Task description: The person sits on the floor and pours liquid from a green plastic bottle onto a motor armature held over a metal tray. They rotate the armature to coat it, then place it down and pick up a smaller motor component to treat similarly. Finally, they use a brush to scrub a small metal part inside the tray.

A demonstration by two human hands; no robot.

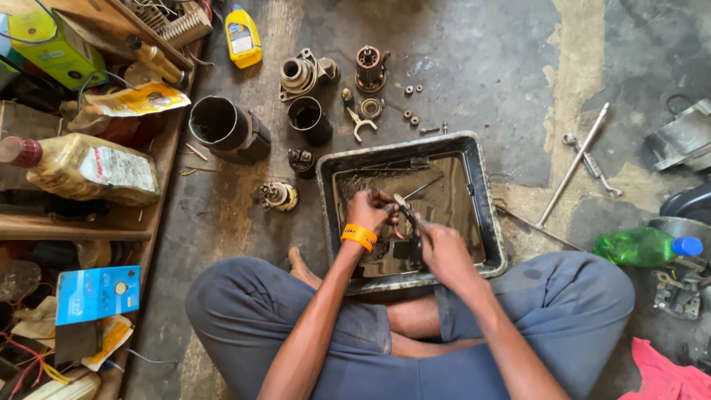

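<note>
A: Where is the part you have in hand?

B: Over the grimy metal tray (485,215) on the floor between your knees. Your left hand (368,211), the one with the orange wristband (358,237), is closed around one end of a small dark metal part (406,222); your right hand (442,248) is closed on its lower end.

A: How will it handle?

B: It looks stiff and dense for its size, and the dark liquid in the tray probably makes it slick. You'd do best to take it by its body, not the thin pieces sticking out.

A: What lies around you?

B: Cylindrical housings (222,127), a gear-ended rotor (369,67), loose washers, a long rod (574,164), a yellow bottle (243,35) and a green bottle (643,247).
</note>
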